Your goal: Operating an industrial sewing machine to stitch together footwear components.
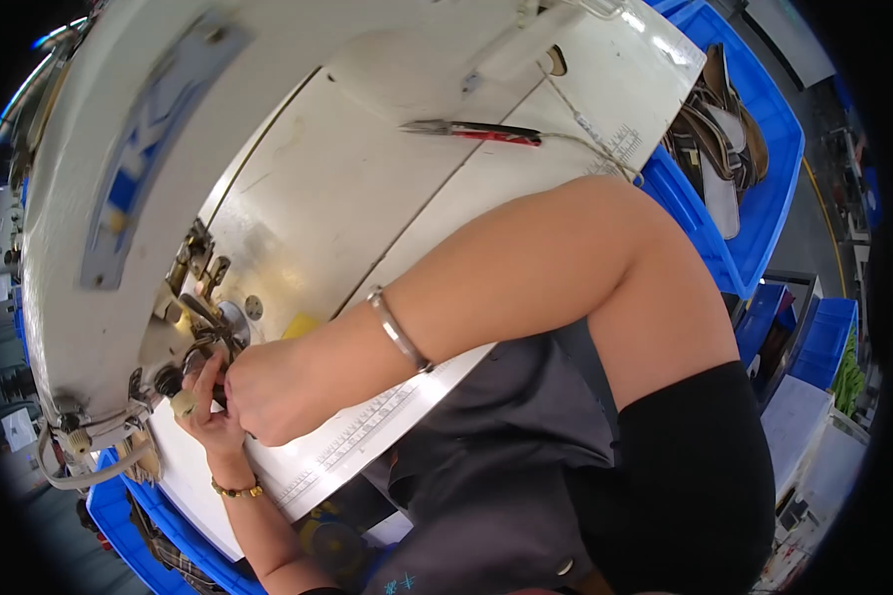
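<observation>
Both my hands are together at the needle end of a white sewing machine (99,327), over the near left part of its white table (298,208). My right hand (273,392), below a silver bangle, has its back toward me and is closed. It hides most of its own fingers. Just left of it, my left hand (210,421), with a beaded bracelet at the wrist, has bent fingers close to the dark metal parts (203,362) under the machine head. Whatever lies between the fingers is too small and covered to name. A yellow piece (301,325) shows beside my right wrist.
Red-and-black-handled snips (486,132) on a cord lie across the table. Ruler markings (362,426) run along its near edge. A blue bin (784,188) of cut fabric pieces (719,139) stands at the far right; another blue bin (119,506) sits at the lower left.
</observation>
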`<state>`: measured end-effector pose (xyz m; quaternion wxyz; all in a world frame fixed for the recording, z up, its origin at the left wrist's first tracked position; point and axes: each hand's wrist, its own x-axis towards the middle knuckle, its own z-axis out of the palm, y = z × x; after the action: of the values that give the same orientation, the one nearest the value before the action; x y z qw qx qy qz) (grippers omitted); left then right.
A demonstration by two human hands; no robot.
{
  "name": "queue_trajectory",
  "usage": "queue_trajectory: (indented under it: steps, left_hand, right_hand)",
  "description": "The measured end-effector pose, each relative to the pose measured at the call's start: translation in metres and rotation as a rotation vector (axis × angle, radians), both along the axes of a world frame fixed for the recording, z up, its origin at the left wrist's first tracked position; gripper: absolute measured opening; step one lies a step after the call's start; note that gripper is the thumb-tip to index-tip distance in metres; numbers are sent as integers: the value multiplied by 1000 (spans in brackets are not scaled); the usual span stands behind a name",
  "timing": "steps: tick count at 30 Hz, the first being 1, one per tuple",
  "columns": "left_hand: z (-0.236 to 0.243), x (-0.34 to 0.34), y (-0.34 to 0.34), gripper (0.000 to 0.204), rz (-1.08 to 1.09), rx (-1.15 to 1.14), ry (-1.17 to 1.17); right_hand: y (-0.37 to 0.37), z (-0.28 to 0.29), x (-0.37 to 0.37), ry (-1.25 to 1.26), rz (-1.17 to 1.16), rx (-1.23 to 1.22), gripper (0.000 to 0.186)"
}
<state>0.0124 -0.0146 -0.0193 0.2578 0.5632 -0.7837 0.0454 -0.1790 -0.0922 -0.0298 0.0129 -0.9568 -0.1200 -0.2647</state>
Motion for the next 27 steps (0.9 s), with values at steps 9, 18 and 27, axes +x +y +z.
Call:
queue_trajectory:
  steps: [9, 18, 27]
  left_hand:
    - [-3, 8, 9, 24, 40, -107, -131]
    - [-21, 61, 18, 43, -9, -169, -132]
    - [-82, 154, 48, 31, 111, -291, -167]
  right_hand:
    - [3, -10, 15, -165, -21, 78, 13]
    - [79, 0, 230, -66, -1732, -9, 27]
    - [83, 6, 224, -178, -1752, -69, 21]
